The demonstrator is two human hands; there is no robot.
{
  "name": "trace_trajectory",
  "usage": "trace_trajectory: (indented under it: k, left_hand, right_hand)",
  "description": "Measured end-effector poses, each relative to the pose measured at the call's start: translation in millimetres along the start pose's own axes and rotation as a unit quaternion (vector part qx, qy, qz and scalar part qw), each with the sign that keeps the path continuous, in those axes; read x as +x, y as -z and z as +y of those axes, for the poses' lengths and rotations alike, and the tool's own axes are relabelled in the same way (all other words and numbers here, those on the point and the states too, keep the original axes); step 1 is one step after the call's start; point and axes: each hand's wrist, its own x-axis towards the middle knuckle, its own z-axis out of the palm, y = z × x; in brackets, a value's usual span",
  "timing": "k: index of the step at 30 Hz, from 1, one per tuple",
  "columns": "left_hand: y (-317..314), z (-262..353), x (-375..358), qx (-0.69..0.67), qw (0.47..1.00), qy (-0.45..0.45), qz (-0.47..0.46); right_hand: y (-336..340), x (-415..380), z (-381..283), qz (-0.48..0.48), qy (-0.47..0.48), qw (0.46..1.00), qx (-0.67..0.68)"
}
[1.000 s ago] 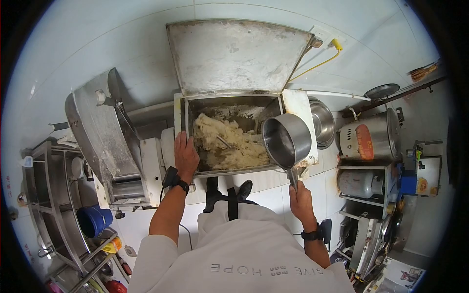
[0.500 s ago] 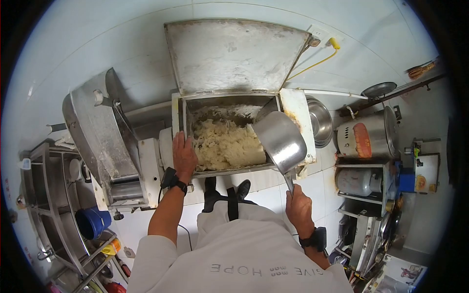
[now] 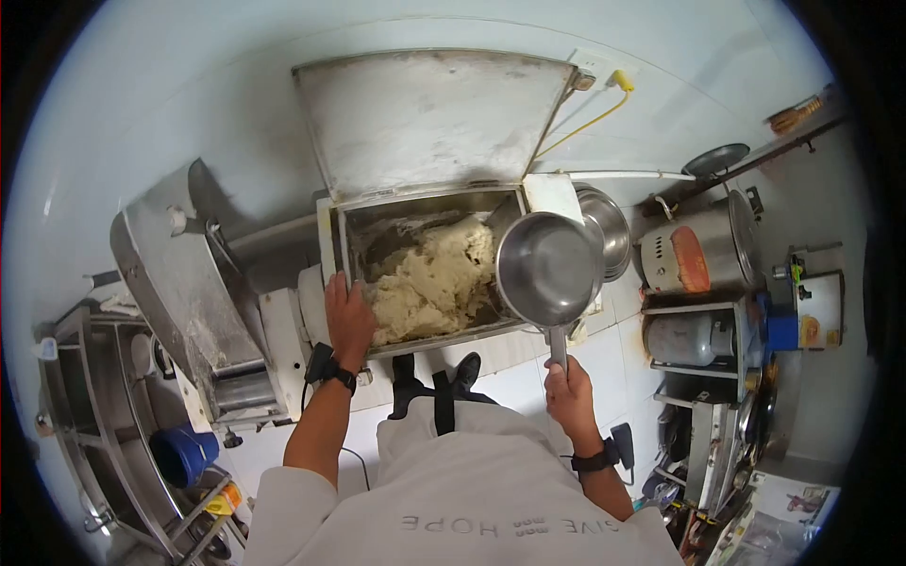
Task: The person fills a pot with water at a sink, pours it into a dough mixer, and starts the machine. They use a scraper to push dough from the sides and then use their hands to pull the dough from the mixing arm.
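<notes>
Pale, lumpy dough lies inside the open metal mixing box, its hinged lid raised against the wall. My left hand rests on the box's left front edge, fingers stretched out and holding nothing. In my right hand is the handle of a steel saucepan. The pan is upright over the box's right end, and its inside looks empty.
A metal roller machine stands left of the box. Steel bowls and a large pot are at the right. A blue bucket sits at the lower left, near a metal rack.
The saucepan has gone from tilted over the dough to upright, showing its inside. The dough has shifted and bunched up inside the box. The whole view has turned slightly.
</notes>
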Motion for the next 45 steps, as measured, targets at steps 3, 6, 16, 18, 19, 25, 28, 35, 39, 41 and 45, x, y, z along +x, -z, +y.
trace_trajectory:
  k: [3,6,16,18,19,25,28,35,39,41,45]
  left_hand:
    - [1.0,2.0,1.3,-0.017,1.0,0.003,0.003]
    - [-1.3,-0.4,0.7,-0.019,1.0,0.01,-0.003]
    - [-8.4,1.4,-0.4,0.01,1.0,-0.023,0.009]
    - [-12.5,-5.1,-4.3,0.021,1.0,0.005,0.009]
    - [-13.6,-2.7,-9.7,0.034,0.999,0.037,0.004]
    - [-4.3,25.8,-57.6,0.098,0.982,0.156,0.034]
    - [13.0,61.0,-79.0,0.092,0.979,0.181,0.024]
    - [35.1,95.6,-97.3,0.145,0.965,0.219,0.003]
    - [33.1,98.3,-87.9,0.148,0.967,0.205,-0.001]
    - [27.0,95.4,-79.1,0.144,0.972,0.185,-0.005]
    - [15.3,84.7,-56.9,0.124,0.977,0.173,-0.009]
  right_hand:
    - [7.3,1.7,-0.2,-0.012,-0.147,0.95,0.275]
    - [30.5,7.8,16.7,0.067,-0.139,0.935,0.321]
    - [191.2,141.9,131.7,0.193,-0.105,0.962,0.159]
    - [199.9,175.8,178.1,0.223,-0.141,0.964,-0.005]
    - [200.5,198.5,214.1,0.211,-0.159,0.964,-0.011]
    - [195.3,316.3,329.8,0.14,-0.166,0.976,0.008]
    - [180.4,359.8,338.7,0.128,-0.162,0.978,0.026]
    - [148.6,404.6,370.2,0.1,-0.148,0.982,0.062]
    - [146.2,398.0,390.4,0.095,-0.134,0.983,0.087]
    - [151.2,388.5,406.1,0.103,-0.125,0.983,0.083]
    - [165.7,365.8,415.0,0.133,-0.047,0.988,-0.056]
